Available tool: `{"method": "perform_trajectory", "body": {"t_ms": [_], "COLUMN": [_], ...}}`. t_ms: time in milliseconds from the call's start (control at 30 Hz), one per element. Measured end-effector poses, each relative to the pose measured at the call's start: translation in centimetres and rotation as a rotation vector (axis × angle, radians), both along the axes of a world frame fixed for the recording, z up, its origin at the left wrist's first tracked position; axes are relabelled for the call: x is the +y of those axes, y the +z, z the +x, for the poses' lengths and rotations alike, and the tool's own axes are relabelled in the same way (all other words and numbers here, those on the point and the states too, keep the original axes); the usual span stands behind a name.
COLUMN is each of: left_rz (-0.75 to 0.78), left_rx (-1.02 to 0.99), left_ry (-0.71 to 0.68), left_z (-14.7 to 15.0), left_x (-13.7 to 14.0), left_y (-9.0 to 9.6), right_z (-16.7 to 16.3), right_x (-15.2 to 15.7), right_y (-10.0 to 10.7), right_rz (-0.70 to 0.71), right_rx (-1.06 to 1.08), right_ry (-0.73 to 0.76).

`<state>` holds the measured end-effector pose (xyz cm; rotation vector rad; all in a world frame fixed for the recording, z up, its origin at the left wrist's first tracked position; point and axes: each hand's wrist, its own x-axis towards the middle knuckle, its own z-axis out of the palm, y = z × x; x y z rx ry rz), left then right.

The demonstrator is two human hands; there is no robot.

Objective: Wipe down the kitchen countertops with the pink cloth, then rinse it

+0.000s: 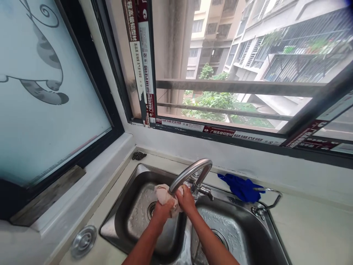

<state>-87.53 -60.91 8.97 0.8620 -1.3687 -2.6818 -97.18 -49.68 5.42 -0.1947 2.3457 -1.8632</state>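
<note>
A bunched pale pink cloth [162, 193] is held over the left basin of the steel double sink [109, 225], right under the mouth of the curved faucet [190, 170]. My left hand [163, 210] grips its near side, with the fingers closed on it. On its right side my right hand [186, 199] is also closed around the cloth, close to the faucet's base. The spout hides part of the cloth between my hands. Below it, the drain [151, 209] of the left basin shows partly.
A blue cloth [242, 187] lies behind the right basin, beside a thin bent metal spout [275, 198]. A round sink strainer [84, 241] rests on the left counter. A dark scouring pad [139, 155] sits in the back corner, below the window [220, 130].
</note>
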Motion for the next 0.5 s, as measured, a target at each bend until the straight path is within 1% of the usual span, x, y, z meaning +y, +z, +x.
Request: {"method": "perform_trajectory", "body": {"t_ms": [67, 133, 233, 300, 367, 433, 500], "left_rz": [-0.179, -0.315, -0.475, -0.555, -0.608, -0.625, -0.607], "left_rx": [0.044, 0.090, 0.138, 0.160, 0.168, 0.158, 0.142], "left_ry": [-0.066, -0.171, -0.347, -0.417, -0.433, -0.370, -0.286], "left_z": [0.1, 0.6, 1.5, 2.2, 2.8, 3.2, 3.5], "left_x": [-0.6, -1.2, -1.6, -2.0, -2.6, -3.3, -3.9], "left_y": [0.9, 1.9, 3.1, 3.6, 3.5, 2.9, 2.1], "right_z": [0.4, 1.3, 2.1, 2.0, 1.9, 1.8, 1.9], "right_x": [0.8, 0.9, 0.0, -0.5, -0.6, -0.4, -0.1], "right_y": [-0.2, 0.0, 1.0, 1.9, 2.6, 3.1, 3.3], "right_rz": [-0.055, -0.132, -0.285, -0.382, -0.422, -0.408, -0.395], "right_rx": [-0.101, -0.202, -0.346, -0.404, -0.411, -0.398, -0.397], "right_ry": [0.075, 0.172, 0.308, 0.351, 0.357, 0.363, 0.369]}}
